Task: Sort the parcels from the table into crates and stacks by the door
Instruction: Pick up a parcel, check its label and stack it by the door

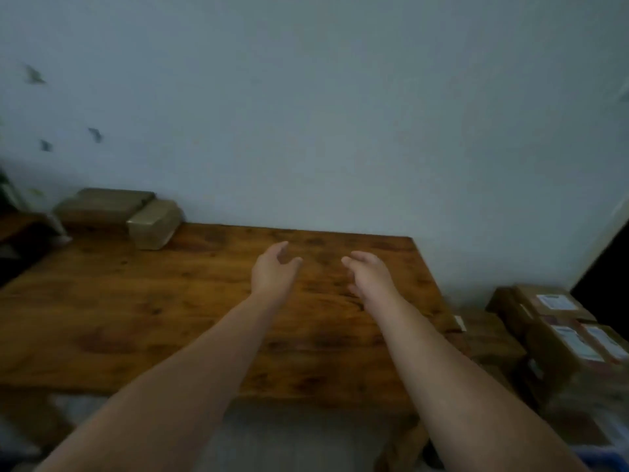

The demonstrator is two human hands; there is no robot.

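Two brown parcels lie at the far left of the wooden table [136, 301], against the wall: a flat wide parcel [102, 206] and a smaller parcel [155, 223] leaning at its right end. My left hand [274, 270] and my right hand [369, 272] are stretched out over the middle of the table, palms facing each other, fingers apart, holding nothing. Both hands are well to the right of the two parcels. The picture is blurred.
To the right of the table, on the floor, stand stacked cardboard boxes [558, 321] with white labels. A dark opening [609, 270] is at the far right. A plain wall runs behind the table. A plant [10, 192] shows at the left edge.
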